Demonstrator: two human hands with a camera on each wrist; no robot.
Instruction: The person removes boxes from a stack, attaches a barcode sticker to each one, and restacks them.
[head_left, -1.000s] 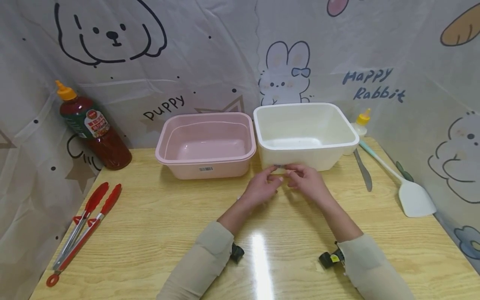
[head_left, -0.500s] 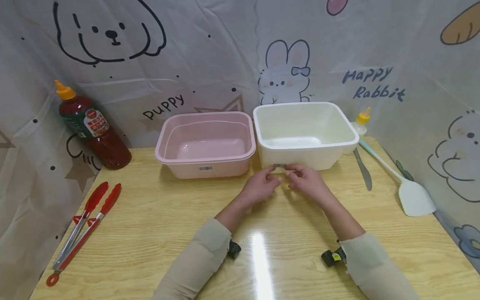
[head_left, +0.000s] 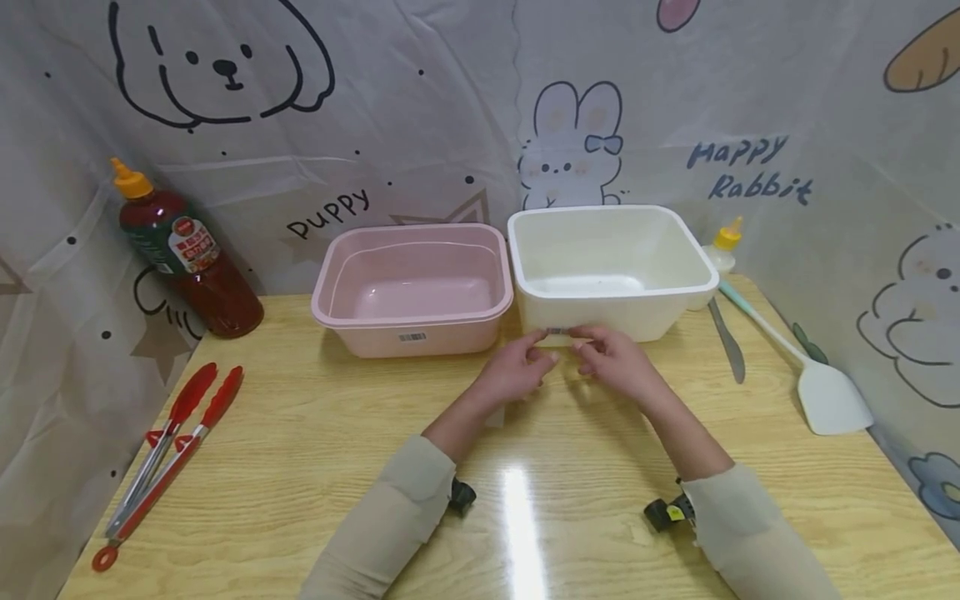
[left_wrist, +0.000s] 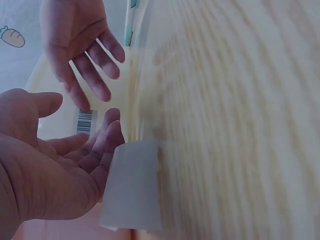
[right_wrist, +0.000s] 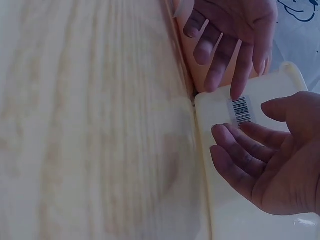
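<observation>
In the head view, my left hand [head_left: 517, 368] and right hand [head_left: 617, 363] are in front of the white bin [head_left: 600, 315]. Each index fingertip lies at one side of the small barcode label [head_left: 557, 332] on the bin's lower front. The right wrist view shows this barcode label [right_wrist: 241, 111] flat on the wall between the two index fingertips. Neither hand grips anything, and the other fingers are loosely bent. A pale, translucent piece [left_wrist: 132, 187] appears beside my left hand in the left wrist view; its kind is unclear.
Left of the white bin stands a pink basin [head_left: 416, 337]. A sauce bottle [head_left: 191, 258] and red-tipped tongs [head_left: 168, 454] are at the left. A small yellow-capped bottle [head_left: 723, 250], a knife [head_left: 726, 342] and a white spatula [head_left: 831, 396] are at the right.
My left hand has shifted slightly left and toward me, baring more of the barcode label. The pale piece shows more beside the left wrist. My right hand has barely moved.
</observation>
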